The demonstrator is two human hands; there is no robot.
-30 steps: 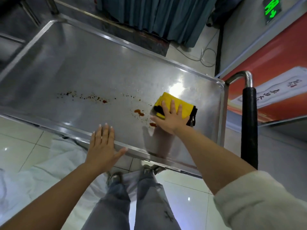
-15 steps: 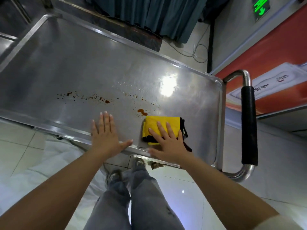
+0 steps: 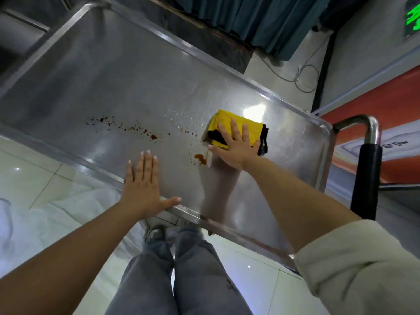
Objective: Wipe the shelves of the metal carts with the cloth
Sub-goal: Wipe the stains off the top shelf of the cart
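The metal cart's top shelf [image 3: 118, 83] fills the middle of the head view, tilted across the frame. A folded yellow cloth with black trim [image 3: 245, 126] lies on the shelf's right part. My right hand [image 3: 234, 146] presses flat on the cloth, fingers spread over it. My left hand [image 3: 143, 185] rests flat and empty on the shelf by its near rim, thumb along the edge. Brown stains [image 3: 200, 158] sit just left of the cloth, and a trail of brown specks [image 3: 136, 129] runs further left.
The cart's push handle with a black grip [image 3: 367, 178] stands at the right end. A dark teal curtain [image 3: 261, 21] and loose cables [image 3: 304, 76] lie beyond the far rim. White sheeting [image 3: 45, 219] covers the tiled floor at the left. My legs stand under the near rim.
My right hand has pushed the cloth from the shelf's near edge up toward the far right. My left hand stays flat at the near rim.
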